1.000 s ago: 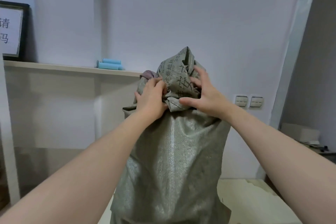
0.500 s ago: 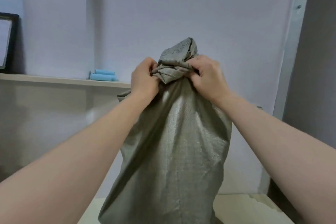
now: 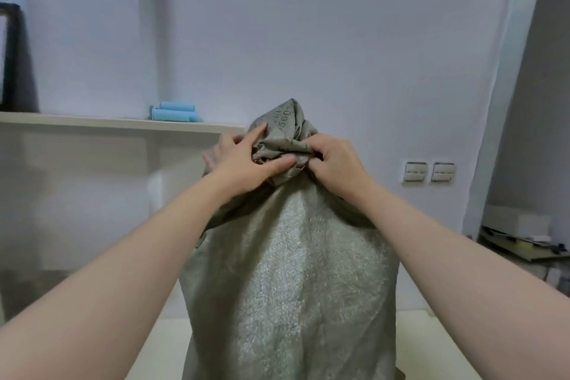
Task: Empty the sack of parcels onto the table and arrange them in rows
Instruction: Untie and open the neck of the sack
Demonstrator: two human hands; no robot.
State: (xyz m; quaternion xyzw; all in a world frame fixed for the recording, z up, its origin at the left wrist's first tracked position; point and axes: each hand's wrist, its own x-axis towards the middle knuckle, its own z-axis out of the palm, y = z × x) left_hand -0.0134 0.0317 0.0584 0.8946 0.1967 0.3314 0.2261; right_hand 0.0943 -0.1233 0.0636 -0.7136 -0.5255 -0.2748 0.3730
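Right in the middle of the room stands one grey-green woven sack point(image 3: 290, 281), upright on a pale table point(image 3: 431, 345), its neck bunched into a twisted knot with some printed digits showing on top. Both bare hands are up at that knot. The left hand point(image 3: 243, 163) has its fingers spread, thumb pressed along the front of the bunched fabric and the other fingertips lying over the top, so a loose hold on the sack. The right hand point(image 3: 334, 160) is clenched tight around the gathered neck. No parcels show, the sack's sealed up. Off to the left, a wall shelf point(image 3: 101, 122) carries three light blue rolls point(image 3: 174, 112) stacked together and one black-framed sign point(image 3: 7, 55). Two white wall switches point(image 3: 428, 172) sit side by side on the right.
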